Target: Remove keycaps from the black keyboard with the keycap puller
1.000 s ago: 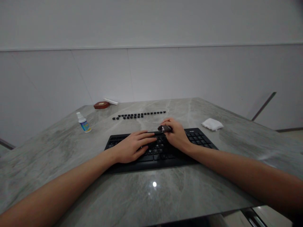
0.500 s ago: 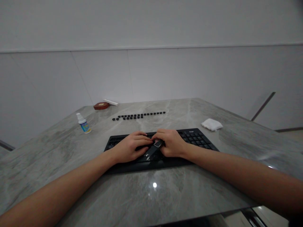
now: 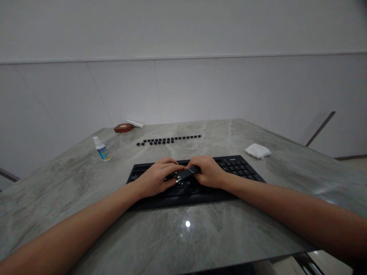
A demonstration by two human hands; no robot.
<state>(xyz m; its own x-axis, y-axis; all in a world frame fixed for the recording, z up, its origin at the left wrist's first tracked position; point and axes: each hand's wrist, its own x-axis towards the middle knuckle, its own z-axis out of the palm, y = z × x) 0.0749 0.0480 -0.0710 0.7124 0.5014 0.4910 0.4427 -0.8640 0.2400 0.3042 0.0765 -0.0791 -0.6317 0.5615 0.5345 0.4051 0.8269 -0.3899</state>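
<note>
Keyboard (image 3: 197, 196), black and wide, lies flat on the marbled table (image 3: 143, 236), its long side facing the person, so both hands reach its middle with forearms coming in from either side. The right hand (image 3: 208, 172) is curled around a black tool (image 3: 188, 174), gripping one end so that the metallic tip points left and slightly down toward the keys; that grip probably gives control over the tip. The left hand (image 3: 159, 177) lies low over the left half of the keyboard, fingers bent and close together, perhaps to steady it. Something dark shows between its index finger and thumb, but whether they pinch it cannot be told. The hands' fingertips nearly meet above the keys; actual contact is unclear.

Beyond the keyboard, loose keycaps (image 3: 164, 139) stand in two rows, the nearer one shorter and with a gap, seemingly spaced out to keep their order and clear of the arms. A spray bottle (image 3: 102, 150) stands to the left and a white cloth (image 3: 257, 151) lies to the right, both well apart from the hands yet apparently within reach. A reddish-brown box (image 3: 123, 128) and a white strip (image 3: 134, 123) sit at the far edge.
</note>
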